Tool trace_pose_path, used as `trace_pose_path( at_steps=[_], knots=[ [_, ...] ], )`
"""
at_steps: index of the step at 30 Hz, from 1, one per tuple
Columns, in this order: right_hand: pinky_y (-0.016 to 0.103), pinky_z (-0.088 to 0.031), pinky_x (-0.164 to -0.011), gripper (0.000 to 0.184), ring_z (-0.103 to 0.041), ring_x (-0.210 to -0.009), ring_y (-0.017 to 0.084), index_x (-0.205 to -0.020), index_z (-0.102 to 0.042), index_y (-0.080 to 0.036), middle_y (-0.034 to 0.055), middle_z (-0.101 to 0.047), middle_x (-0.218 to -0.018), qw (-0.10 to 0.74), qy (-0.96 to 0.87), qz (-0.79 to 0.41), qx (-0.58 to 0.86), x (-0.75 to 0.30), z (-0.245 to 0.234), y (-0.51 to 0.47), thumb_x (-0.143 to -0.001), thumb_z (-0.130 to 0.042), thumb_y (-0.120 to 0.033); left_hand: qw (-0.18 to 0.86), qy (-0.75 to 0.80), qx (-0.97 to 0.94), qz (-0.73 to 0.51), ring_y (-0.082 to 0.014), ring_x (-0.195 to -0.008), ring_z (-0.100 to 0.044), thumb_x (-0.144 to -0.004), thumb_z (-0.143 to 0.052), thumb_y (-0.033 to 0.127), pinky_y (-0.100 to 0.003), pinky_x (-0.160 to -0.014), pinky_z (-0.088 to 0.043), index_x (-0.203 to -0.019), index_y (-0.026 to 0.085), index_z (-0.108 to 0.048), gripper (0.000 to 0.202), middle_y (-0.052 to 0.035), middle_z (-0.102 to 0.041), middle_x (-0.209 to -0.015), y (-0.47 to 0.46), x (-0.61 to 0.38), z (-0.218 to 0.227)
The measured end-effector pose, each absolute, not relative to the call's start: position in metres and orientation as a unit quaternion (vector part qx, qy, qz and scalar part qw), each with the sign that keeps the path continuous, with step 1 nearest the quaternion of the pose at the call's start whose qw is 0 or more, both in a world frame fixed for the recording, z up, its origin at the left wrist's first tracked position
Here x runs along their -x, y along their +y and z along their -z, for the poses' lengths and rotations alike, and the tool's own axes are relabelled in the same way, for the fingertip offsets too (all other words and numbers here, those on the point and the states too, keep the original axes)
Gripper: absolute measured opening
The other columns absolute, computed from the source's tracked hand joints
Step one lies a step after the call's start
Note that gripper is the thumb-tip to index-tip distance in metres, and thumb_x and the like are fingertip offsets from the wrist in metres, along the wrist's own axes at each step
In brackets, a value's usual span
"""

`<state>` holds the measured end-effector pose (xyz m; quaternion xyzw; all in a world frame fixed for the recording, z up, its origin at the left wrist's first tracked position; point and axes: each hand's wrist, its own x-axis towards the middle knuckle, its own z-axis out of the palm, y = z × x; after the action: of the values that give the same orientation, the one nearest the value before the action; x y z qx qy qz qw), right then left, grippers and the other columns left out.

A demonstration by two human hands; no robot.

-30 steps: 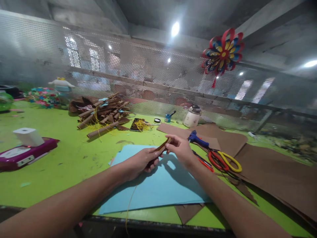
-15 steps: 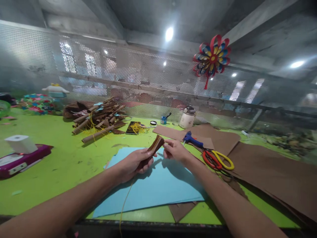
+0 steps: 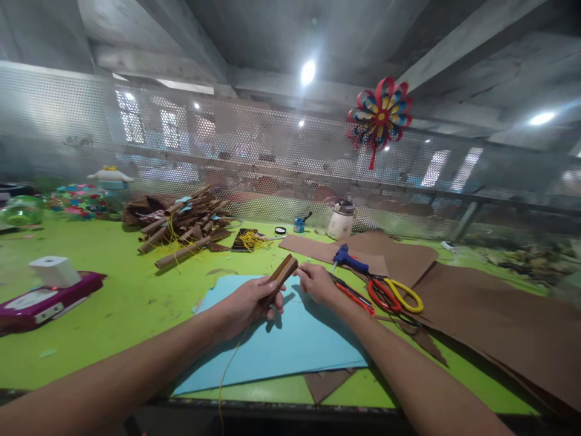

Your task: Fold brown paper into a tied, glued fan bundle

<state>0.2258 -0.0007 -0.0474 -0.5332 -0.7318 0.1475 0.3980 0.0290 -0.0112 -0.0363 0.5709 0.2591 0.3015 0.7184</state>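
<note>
Folded brown paper (image 3: pixel 284 272): pinched in your left hand (image 3: pixel 247 304), near front edge of desk (image 3: pixel 136 303). Your right hand (image 3: pixel 316 283) at its tip, can't tell that grip. Scissors (image 3: pixel 391 289), glue gun (image 3: pixel 353 261) crowd alongside.

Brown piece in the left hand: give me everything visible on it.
The brown piece looks like folded or rolled paper or card, narrow and elongated, with a lighter lengthwise streak. It's tilted, upper end away from the wearer and to the right, above the light-blue sheets. The left hand grips its lower part, hiding that end. The right hand's fingertips are at the upper end; contact is unclear. Whether the yellow thread hanging below attaches to it can't be seen.
</note>
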Motion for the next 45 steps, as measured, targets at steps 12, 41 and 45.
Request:
trace_pose_path(
  at_steps=[12, 41, 45],
  knots=[
    [0.025, -0.037, -0.061, 0.027, -0.053, -0.056, 0.016, -0.084, -0.064, -0.016, 0.0023, -0.058, -0.056, 0.471, -0.68, 0.001, 0.562, -0.238, 0.037, 0.004, -0.088, -0.039, -0.025, 0.704, 0.284, -0.577, -0.303, -0.0077, -0.051, -0.04, -0.081, -0.056, 0.044, -0.021, -0.046, -0.024, -0.09, 0.012, -0.053, 0.034, 0.0044, -0.039, -0.058, -0.013, -0.024, 0.043],
    [0.022, -0.035, -0.059, 0.024, -0.056, -0.061, 0.014, -0.077, -0.063, -0.017, 0.005, -0.066, -0.068, 0.352, -0.76, -0.027, 0.545, -0.201, 0.057, -0.013, -0.088, -0.041, -0.02, 0.713, 0.258, -0.52, -0.393, -0.0181, -0.092, -0.055, -0.079, -0.062, 0.034, -0.029, -0.076, -0.047, -0.096, 0.013, -0.062, 0.027, -0.0106, -0.06, -0.1, -0.017, -0.021, 0.037],
    [0.023, -0.034, -0.061, 0.02, -0.062, -0.069, 0.016, -0.086, -0.063, -0.018, 0.0065, -0.07, -0.078, 0.261, -0.795, 0.032, 0.547, -0.194, 0.059, -0.017, -0.083, -0.044, -0.012, 0.698, 0.252, -0.546, -0.389, -0.0193, -0.098, -0.053, -0.078, -0.064, 0.033, -0.029, -0.083, -0.042, -0.1, 0.013, -0.065, 0.03, -0.0117, -0.061, -0.106, -0.017, -0.022, 0.033]
  ],
)
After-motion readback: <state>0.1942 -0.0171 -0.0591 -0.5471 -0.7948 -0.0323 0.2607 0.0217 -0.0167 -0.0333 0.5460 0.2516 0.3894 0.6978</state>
